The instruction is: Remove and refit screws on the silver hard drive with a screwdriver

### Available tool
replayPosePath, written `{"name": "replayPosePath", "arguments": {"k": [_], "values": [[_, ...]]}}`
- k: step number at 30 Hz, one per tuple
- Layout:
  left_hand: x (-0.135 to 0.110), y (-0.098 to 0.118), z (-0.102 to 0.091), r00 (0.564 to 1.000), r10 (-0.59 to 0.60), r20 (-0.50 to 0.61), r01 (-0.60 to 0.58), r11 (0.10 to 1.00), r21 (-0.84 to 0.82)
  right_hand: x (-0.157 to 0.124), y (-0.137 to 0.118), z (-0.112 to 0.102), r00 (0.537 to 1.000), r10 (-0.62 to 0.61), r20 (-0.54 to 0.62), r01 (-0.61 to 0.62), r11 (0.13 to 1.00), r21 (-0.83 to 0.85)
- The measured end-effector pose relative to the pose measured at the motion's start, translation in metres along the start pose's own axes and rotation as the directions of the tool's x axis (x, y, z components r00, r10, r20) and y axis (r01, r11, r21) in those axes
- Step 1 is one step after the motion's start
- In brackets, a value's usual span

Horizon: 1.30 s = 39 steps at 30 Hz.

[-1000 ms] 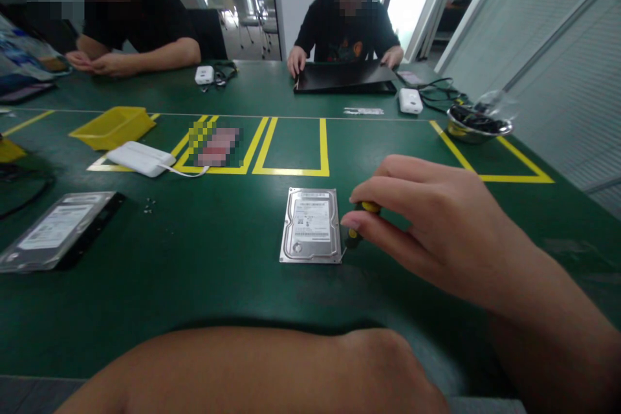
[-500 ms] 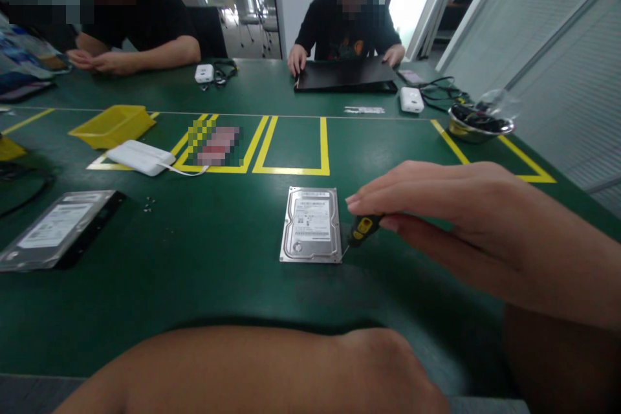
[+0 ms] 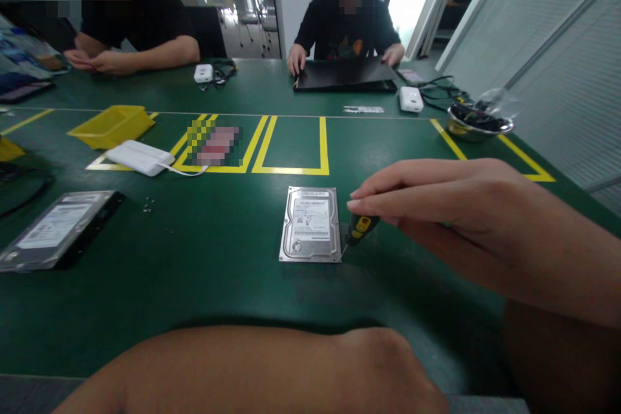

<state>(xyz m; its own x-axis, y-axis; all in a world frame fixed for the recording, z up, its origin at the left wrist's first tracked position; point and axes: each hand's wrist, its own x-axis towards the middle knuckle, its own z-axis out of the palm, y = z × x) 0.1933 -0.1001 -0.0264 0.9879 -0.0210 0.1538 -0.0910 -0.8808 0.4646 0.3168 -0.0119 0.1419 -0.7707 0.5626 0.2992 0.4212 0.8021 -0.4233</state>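
Observation:
A silver hard drive (image 3: 311,225) with a white label lies flat on the green table, near the middle. My right hand (image 3: 466,226) grips a small black-and-yellow screwdriver (image 3: 361,228) by its handle, fingers closed around the top. The screwdriver leans, and its thin tip meets the drive's near right corner. Across the bottom stretches my left forearm, with the back of my left hand (image 3: 392,369) at its right end; those fingers are out of sight. To the left lies another, larger drive-like unit (image 3: 58,228) with a white label and a dark side.
Several tiny screws (image 3: 148,205) lie left of the drive. Farther back are a white power bank (image 3: 140,156) with a cable, a yellow bin (image 3: 114,127) and a metal bowl (image 3: 478,130) of dark items. Two people sit opposite; one holds a black panel (image 3: 345,74).
My right fingers have shifted on the screwdriver's handle, the handle now a little farther left and more upright. The drive and my left arm stay put.

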Motion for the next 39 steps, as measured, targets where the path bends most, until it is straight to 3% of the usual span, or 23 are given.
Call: {"name": "replayPosePath", "arguments": {"k": [7, 11, 30, 39], "values": [[-0.0011, -0.0009, 0.0062, 0.998, 0.018, -0.062, -0.019, 1.0, -0.004, 0.0016, 0.0005, 0.004, 0.999, 0.019, -0.041, -0.022, 0.997, -0.069], [-0.0012, -0.0021, 0.0067, 1.0, 0.017, -0.023, -0.017, 1.0, -0.006, 0.0019, 0.0011, 0.0049, 0.997, 0.031, -0.068, -0.039, 0.992, -0.122], [-0.0028, -0.0005, 0.0036, 0.999, 0.017, -0.044, -0.017, 1.0, 0.008, -0.0005, 0.0013, 0.0003, 0.998, -0.06, -0.024, 0.057, 0.995, -0.088], [-0.0003, -0.0036, 0.0087, 0.999, 0.025, -0.021, -0.025, 0.999, -0.022, 0.0013, 0.0027, 0.0014, 1.0, -0.002, 0.0, 0.002, 0.998, -0.061]]}}
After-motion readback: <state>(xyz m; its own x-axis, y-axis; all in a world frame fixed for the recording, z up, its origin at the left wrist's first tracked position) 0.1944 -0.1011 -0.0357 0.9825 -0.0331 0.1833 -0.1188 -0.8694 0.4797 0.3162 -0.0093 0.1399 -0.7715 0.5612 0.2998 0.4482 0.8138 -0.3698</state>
